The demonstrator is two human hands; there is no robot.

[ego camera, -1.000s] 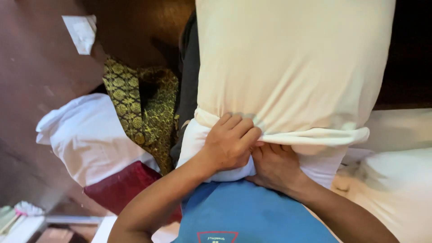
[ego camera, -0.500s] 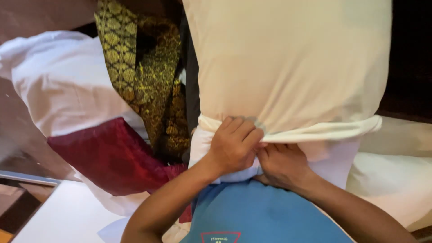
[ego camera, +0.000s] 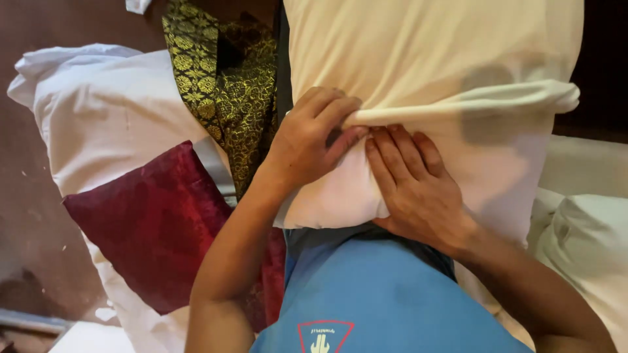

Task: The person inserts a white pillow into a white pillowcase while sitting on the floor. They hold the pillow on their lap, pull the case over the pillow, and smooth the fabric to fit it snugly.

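The person holds a white pillow (ego camera: 497, 163) upright against the chest of a blue shirt (ego camera: 386, 294), and a cream pillowcase (ego camera: 425, 52) already covers most of it from the top down. The open hem of the pillowcase (ego camera: 471, 108) lies as a rolled band across the pillow, and below that band the bare white end of the pillow is still uncovered, so the covering looks mostly done, with the lower part of the pillow still to be drawn in and the hem to be pulled down and straightened. The left hand (ego camera: 307, 140) has its fingers curled and pinches the rolled hem near the pillow's left edge, thumb beneath and fingertips on top. The right hand (ego camera: 412, 183) lies just beside it, touching it, with the fingers laid flat and close together against the bare pillow under the hem, pressing it inward; it grips nothing that can be seen. To the left, behind the left forearm, a dark red cushion (ego camera: 150, 222) rests on another white pillow (ego camera: 98, 111), and a black and gold patterned cloth (ego camera: 222, 85) hangs between that pillow and the one being covered. At the right edge more white bedding (ego camera: 589, 242) lies low beside the person's right arm.
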